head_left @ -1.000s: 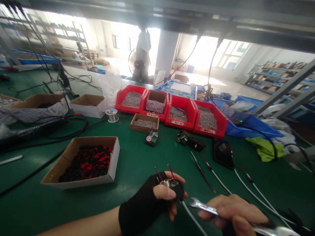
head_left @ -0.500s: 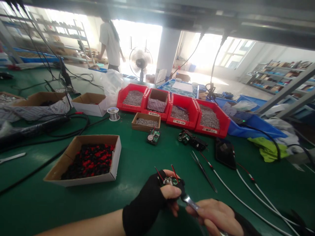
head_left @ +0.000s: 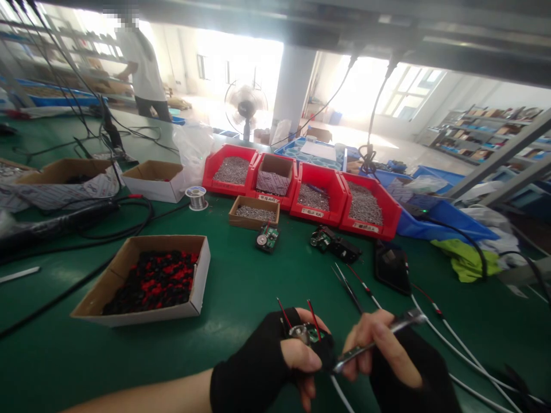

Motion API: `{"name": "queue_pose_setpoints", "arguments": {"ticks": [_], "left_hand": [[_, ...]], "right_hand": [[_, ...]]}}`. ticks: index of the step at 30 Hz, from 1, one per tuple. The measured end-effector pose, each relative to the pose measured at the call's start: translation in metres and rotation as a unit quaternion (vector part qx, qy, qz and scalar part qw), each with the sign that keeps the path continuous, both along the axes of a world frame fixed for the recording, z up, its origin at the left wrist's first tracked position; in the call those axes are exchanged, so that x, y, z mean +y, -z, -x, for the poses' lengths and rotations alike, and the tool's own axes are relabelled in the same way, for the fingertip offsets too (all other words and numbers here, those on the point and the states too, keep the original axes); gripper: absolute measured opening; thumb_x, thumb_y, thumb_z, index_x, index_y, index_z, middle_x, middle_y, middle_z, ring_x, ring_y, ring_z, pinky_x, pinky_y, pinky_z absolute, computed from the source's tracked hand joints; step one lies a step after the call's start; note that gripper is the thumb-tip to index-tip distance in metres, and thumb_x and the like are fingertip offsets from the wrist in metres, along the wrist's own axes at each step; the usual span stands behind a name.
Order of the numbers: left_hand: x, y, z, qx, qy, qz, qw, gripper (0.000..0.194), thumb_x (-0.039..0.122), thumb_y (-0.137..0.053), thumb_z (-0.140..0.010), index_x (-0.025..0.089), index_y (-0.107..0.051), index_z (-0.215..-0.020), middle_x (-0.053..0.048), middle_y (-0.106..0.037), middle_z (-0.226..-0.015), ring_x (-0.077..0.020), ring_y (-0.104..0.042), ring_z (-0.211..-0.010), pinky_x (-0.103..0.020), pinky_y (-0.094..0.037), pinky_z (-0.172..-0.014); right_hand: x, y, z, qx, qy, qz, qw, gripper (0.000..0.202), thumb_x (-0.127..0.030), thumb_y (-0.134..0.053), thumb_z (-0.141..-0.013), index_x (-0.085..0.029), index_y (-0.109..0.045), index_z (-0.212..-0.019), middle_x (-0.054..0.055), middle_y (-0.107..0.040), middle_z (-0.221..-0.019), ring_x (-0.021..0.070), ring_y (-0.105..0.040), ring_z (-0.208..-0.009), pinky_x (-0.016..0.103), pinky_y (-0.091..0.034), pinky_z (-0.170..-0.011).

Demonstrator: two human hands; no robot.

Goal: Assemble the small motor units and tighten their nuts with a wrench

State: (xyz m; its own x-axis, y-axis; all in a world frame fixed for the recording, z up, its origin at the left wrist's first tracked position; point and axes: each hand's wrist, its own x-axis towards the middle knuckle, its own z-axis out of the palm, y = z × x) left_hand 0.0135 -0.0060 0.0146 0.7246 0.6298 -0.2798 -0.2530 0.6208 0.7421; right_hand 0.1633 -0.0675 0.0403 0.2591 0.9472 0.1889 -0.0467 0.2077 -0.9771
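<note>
My left hand, in a black fingerless glove, grips a small black device with a green circuit board, a round silver part and red and black wires sticking up. In my right hand, also gloved, is a silver wrench, held slanting up to the right. Its lower end is at the device's right side; whether they touch I cannot tell. Part of the device is hidden behind my left thumb. Black tweezers lie just beyond my right hand. A white cable passes beneath my hands.
A carton of black and red parts stands left. Red bins of small metal pieces line the back, before them a small carton and a circuit-board unit. Other items are a black assembly, solder spool and fan.
My right hand has turned the wrench, so its far end now points up to the right. The device has shifted slightly right and down. The person in the background has moved left.
</note>
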Motion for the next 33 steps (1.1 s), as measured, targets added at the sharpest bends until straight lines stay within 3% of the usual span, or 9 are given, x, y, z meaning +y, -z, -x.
{"name": "queue_pose_setpoints", "arguments": {"ticks": [2,4,10,12,17,22,33], "left_hand": [[0.000,-0.003,0.001,-0.022,0.016,-0.001,1.000,0.052,0.033,-0.069,-0.054,0.010,-0.053,-0.099,-0.004,-0.061,-0.065,-0.0102,-0.051,-0.043,-0.018,-0.041,-0.038],[0.000,-0.007,0.003,-0.031,0.004,0.002,1.000,0.054,0.034,-0.070,-0.055,0.011,-0.052,-0.100,-0.004,-0.061,-0.067,-0.0104,-0.052,-0.044,-0.018,-0.042,-0.039],[0.002,-0.009,0.005,-0.019,-0.015,-0.002,1.000,0.059,0.036,-0.071,-0.055,0.011,-0.049,-0.103,-0.003,-0.061,-0.067,-0.0111,-0.054,-0.046,-0.020,-0.044,-0.042],[0.002,-0.005,0.005,-0.015,-0.023,-0.009,1.000,0.058,0.035,-0.072,-0.055,0.011,-0.049,-0.103,-0.001,-0.060,-0.066,-0.0108,-0.054,-0.047,-0.020,-0.044,-0.043],[0.004,0.006,0.002,-0.029,-0.025,-0.018,0.999,0.057,0.034,-0.074,-0.056,0.012,-0.049,-0.102,-0.001,-0.059,-0.064,-0.0105,-0.051,-0.046,-0.019,-0.041,-0.041],[0.003,0.007,0.002,-0.035,-0.016,-0.021,0.999,0.058,0.035,-0.072,-0.056,0.011,-0.048,-0.104,0.002,-0.055,-0.059,-0.0090,-0.045,-0.042,-0.018,-0.036,-0.038],[0.003,0.002,0.003,-0.052,0.008,-0.027,0.998,0.055,0.035,-0.069,-0.057,0.011,-0.048,-0.103,0.001,-0.055,-0.059,-0.0086,-0.043,-0.039,-0.018,-0.033,-0.036]], "right_hand": [[0.003,-0.001,0.002,0.077,-0.030,0.001,0.997,0.032,-0.036,-0.048,-0.102,-0.020,-0.057,-0.076,-0.005,-0.058,-0.059,0.0074,-0.059,-0.055,0.019,-0.045,-0.056],[0.005,-0.002,0.002,0.086,-0.042,-0.028,0.995,0.029,-0.036,-0.050,-0.101,-0.020,-0.060,-0.079,-0.005,-0.057,-0.062,0.0083,-0.060,-0.057,0.020,-0.045,-0.057],[0.002,0.000,0.000,-0.020,-0.007,-0.074,0.997,0.024,-0.035,-0.052,-0.100,-0.025,-0.066,-0.084,-0.003,-0.059,-0.065,0.0117,-0.060,-0.061,0.027,-0.043,-0.061],[0.003,0.002,-0.005,-0.021,-0.017,-0.046,0.999,0.023,-0.034,-0.052,-0.100,-0.025,-0.066,-0.084,-0.003,-0.060,-0.065,0.0113,-0.061,-0.060,0.025,-0.045,-0.060],[0.009,0.013,-0.027,-0.038,-0.128,0.024,0.991,0.033,-0.031,-0.045,-0.102,-0.022,-0.063,-0.076,0.001,-0.067,-0.069,0.0122,-0.066,-0.066,0.022,-0.054,-0.066],[0.006,0.021,-0.031,0.045,-0.130,0.055,0.989,0.032,-0.034,-0.049,-0.100,-0.020,-0.061,-0.074,0.004,-0.068,-0.069,0.0144,-0.065,-0.065,0.025,-0.055,-0.065],[0.009,0.013,-0.017,0.125,-0.111,0.088,0.982,0.038,-0.040,-0.054,-0.097,-0.019,-0.059,-0.066,0.003,-0.064,-0.059,0.0129,-0.060,-0.056,0.023,-0.048,-0.059]]}}
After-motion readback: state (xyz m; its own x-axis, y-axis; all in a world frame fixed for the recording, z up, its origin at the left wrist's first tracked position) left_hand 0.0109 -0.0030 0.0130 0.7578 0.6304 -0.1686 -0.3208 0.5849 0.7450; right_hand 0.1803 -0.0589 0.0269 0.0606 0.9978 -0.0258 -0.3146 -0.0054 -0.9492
